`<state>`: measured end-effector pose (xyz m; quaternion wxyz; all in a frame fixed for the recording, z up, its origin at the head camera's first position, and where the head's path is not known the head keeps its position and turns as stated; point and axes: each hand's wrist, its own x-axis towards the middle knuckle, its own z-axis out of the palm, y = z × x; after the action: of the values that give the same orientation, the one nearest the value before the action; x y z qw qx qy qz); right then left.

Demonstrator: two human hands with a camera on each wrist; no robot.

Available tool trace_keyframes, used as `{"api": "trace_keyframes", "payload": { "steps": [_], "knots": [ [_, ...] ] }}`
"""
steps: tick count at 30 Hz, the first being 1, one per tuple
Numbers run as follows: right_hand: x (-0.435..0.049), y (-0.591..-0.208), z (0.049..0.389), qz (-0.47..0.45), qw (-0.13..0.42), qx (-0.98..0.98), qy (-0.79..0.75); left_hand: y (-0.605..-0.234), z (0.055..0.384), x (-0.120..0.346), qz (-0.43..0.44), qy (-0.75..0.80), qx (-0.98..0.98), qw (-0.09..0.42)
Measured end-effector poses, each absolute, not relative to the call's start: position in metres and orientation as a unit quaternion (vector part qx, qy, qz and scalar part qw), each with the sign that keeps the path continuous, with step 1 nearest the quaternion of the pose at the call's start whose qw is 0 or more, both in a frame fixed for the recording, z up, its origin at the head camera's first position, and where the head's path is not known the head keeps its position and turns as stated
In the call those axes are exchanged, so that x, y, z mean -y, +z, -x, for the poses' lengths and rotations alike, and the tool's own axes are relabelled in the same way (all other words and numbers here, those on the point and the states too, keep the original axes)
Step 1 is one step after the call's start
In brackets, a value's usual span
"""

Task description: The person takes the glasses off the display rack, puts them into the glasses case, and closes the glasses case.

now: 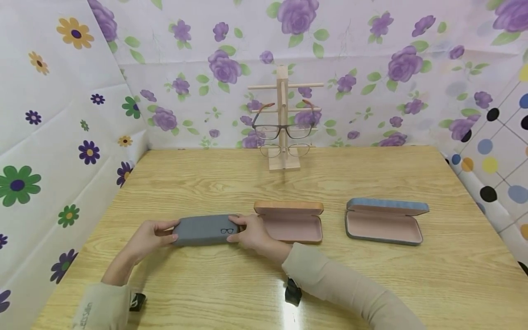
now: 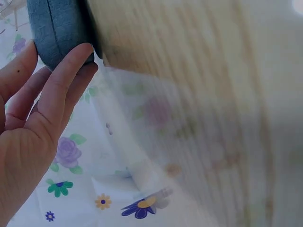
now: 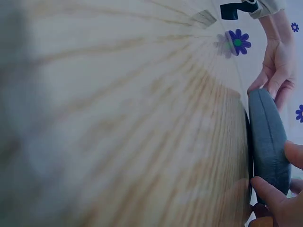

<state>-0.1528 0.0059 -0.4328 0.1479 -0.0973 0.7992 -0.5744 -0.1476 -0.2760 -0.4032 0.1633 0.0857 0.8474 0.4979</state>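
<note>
A closed grey-blue glasses case (image 1: 202, 230) with a small glasses emblem lies on the left half of the table. My left hand (image 1: 146, 239) pinches its left end between thumb and fingers. At the right end, my right hand (image 1: 256, 233) grips the case the same way. The left wrist view shows the rounded end of the case (image 2: 59, 30) between the left thumb and fingers. Both hands hold the case (image 3: 267, 142) in the right wrist view. Just right of my right hand sits an open orange glasses case (image 1: 288, 207) with a pink lining.
An open blue glasses case (image 1: 383, 227) stands farther right. At the back, a wooden glasses stand (image 1: 282, 91) carries dark-framed glasses (image 1: 284, 132) and thin-rimmed glasses (image 1: 270, 150). Flowered cloth (image 1: 173, 36) hangs behind the wooden table (image 1: 198, 183).
</note>
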Motion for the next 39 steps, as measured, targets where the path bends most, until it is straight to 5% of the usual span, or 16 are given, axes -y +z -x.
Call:
{"api": "trace_keyframes", "payload": {
  "steps": [16,29,39],
  "knots": [
    [-0.016,-0.413,0.15,0.167,0.114,-0.835,-0.513,-0.396,0.142,0.268,-0.101,0.464,-0.869,0.139],
    [-0.036,-0.392,0.149,0.225,0.071,-0.817,-0.526,-0.372,0.137,0.252,-0.103,0.368,-0.923,0.042],
    [-0.049,-0.376,0.146,0.246,0.043,-0.835,-0.491,-0.361,0.132,0.234,-0.131,0.42,-0.897,0.048]
  ]
}}
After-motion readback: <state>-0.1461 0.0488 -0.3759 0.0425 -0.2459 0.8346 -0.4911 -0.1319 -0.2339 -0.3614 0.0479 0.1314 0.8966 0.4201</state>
